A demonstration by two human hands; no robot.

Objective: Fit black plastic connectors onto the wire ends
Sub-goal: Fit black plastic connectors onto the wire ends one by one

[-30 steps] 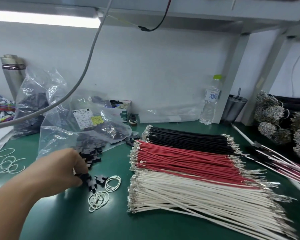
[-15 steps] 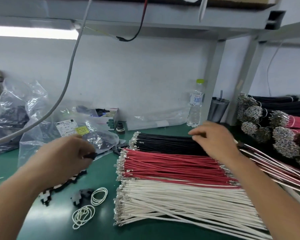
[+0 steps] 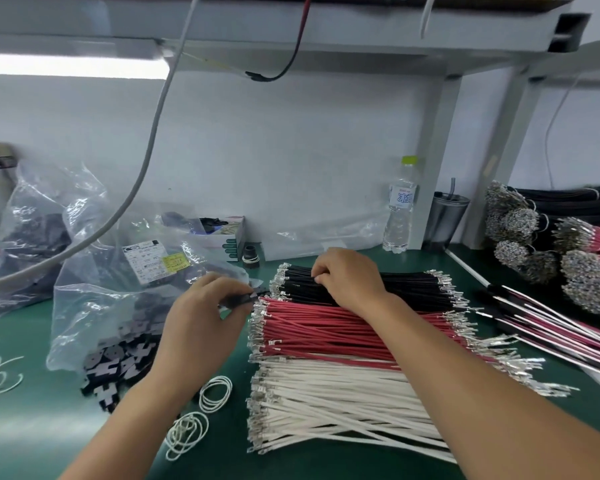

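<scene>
Black connector [image 3: 240,299] pinched in left hand [image 3: 201,320], right hand [image 3: 347,277] pinching one black wire [image 3: 409,289]; next, probably seat its terminal inside.

A single wide-angle camera worn on the person's head looks forward and down across the green work mat [image 3: 42,441], near enough that both bare forearms run in from the bottom edge to the left hand [image 3: 205,306] and right hand [image 3: 347,275] at mid-frame. The pale back wall [image 3: 274,161] fills the middle band, and the underside of the grey overhead shelf [image 3: 361,32] spans the top, its lines bowed by the lens
</scene>
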